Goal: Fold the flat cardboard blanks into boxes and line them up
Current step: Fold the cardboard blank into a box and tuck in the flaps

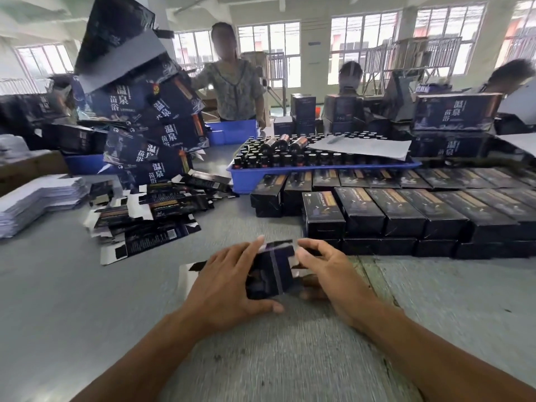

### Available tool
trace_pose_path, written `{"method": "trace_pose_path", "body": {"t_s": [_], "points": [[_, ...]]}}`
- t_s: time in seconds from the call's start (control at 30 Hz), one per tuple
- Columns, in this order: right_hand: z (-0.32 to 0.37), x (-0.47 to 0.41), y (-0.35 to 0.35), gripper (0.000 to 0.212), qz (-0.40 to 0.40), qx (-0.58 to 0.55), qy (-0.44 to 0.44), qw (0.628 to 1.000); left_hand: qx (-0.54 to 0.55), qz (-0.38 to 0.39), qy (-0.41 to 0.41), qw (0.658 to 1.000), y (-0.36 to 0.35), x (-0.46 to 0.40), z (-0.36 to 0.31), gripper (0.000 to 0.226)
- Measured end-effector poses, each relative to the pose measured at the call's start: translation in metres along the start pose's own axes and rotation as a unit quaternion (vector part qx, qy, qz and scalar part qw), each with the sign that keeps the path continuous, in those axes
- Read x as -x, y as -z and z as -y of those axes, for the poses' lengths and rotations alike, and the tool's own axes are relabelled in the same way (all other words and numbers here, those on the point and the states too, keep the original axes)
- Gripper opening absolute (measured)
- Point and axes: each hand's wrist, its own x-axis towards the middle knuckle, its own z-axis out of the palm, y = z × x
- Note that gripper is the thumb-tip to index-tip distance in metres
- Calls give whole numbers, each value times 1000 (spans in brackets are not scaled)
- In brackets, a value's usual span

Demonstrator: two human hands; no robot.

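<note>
A dark blue, partly folded cardboard box (272, 271) sits between my hands over the grey table, its white inner flaps showing at both ends. My left hand (229, 282) grips its left side, fingers over the top and thumb underneath. My right hand (324, 271) holds the right end, fingers curled around a flap. A loose pile of flat dark blanks (150, 216) lies to the left. Finished boxes (406, 216) stand in stacked rows at the right.
A blue tray (290, 172) of dark bottles sits behind the finished rows. A leaning tower of larger printed cartons (145, 117) rises at the left. White sheets (34, 198) are stacked at the far left. Several people stand or sit across the table.
</note>
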Motion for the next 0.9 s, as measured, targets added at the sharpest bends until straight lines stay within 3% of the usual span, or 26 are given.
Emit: {"method": "trace_pose_path", "body": {"t_s": [0.13,0.27,0.47,0.6,0.77,0.9], "points": [[1,2,-1,7,-24,32,46,998,-28,-60,-21,998,9,0,7,126],[1,6,-4,6,5,97,102,990,-47,-90,-66,993,11,1,7,115],[5,8,-6,21,54,70,80,993,-30,-105,-105,989,14,1,1,110],[8,11,-8,36,47,80,116,989,-45,-108,-108,987,20,1,-1,107],[6,12,-9,51,35,130,174,976,-100,-114,-145,978,21,1,-1,81],[8,13,-9,55,9,170,227,959,-66,-99,-143,983,21,1,-5,68]]}}
